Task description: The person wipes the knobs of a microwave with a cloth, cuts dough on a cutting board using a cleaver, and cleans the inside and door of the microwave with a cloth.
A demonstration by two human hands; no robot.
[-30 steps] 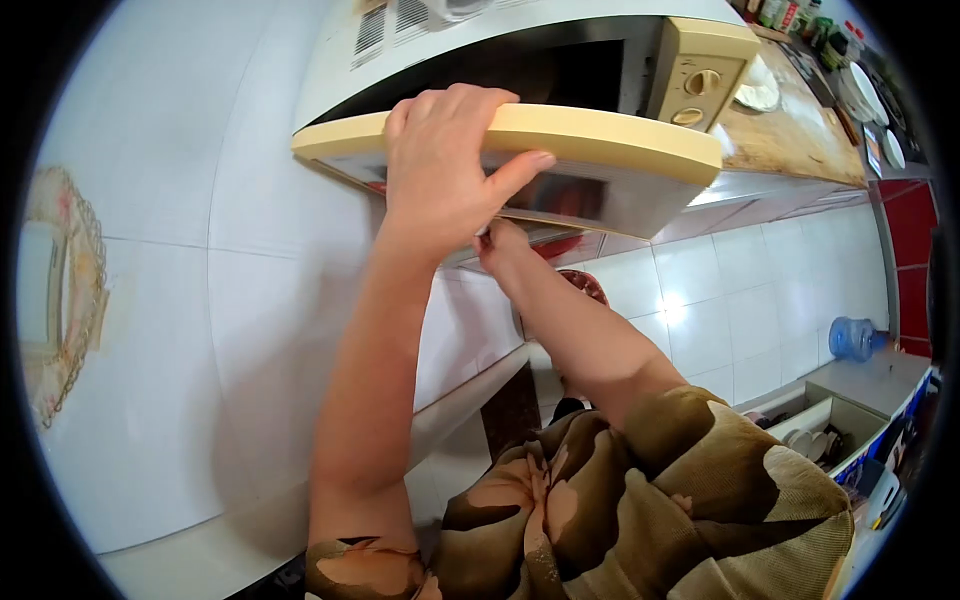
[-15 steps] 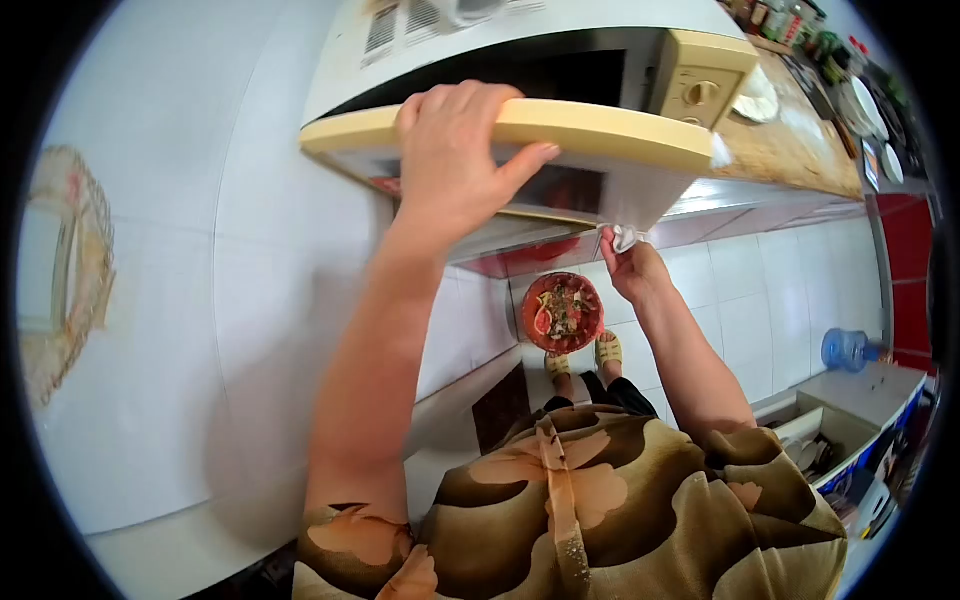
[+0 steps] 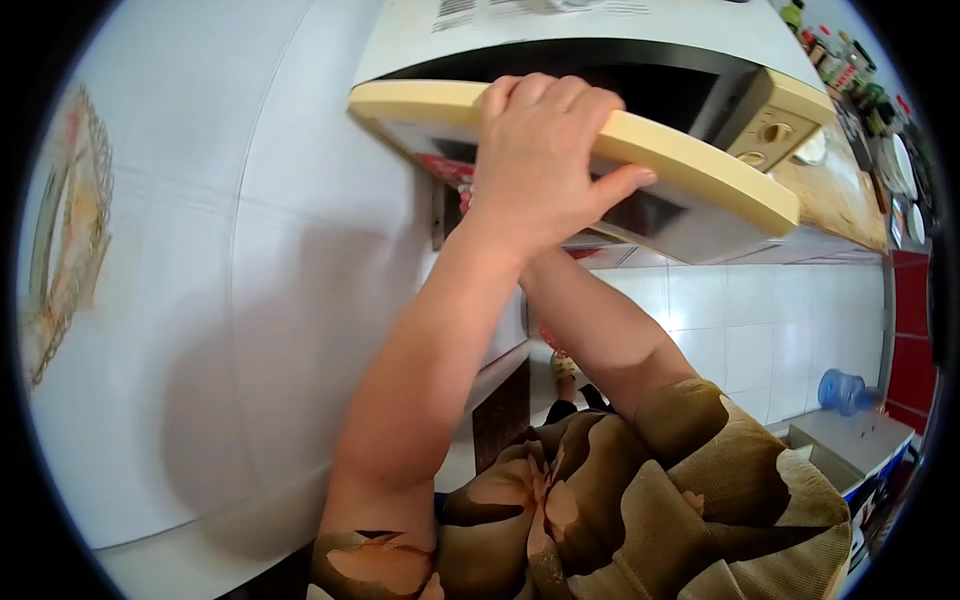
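My left hand (image 3: pixel 550 160) is closed over the top edge of the cream-yellow microwave door (image 3: pixel 700 160), with its fingers over the rim and the thumb along the outer face. The door stands partly open, tilted away from the white microwave (image 3: pixel 620 25), whose interior is dark. My right forearm (image 3: pixel 600 310) crosses under my left wrist toward the lower left side of the door. The right hand itself is hidden behind my left arm and the door, so its fingers and whatever they hold do not show.
A control panel with knobs (image 3: pixel 775 130) sits at the microwave's right. Beyond it lie a wooden board (image 3: pixel 840 190), several bottles (image 3: pixel 850 65) and white dishes (image 3: pixel 895 165). A blue water jug (image 3: pixel 845 390) stands lower right. The white tiled wall (image 3: pixel 290 300) is close on the left.
My right hand, which held a white cloth or tissue below the door's right part, has moved left behind my left arm. The left hand keeps its hold. The view has shifted.
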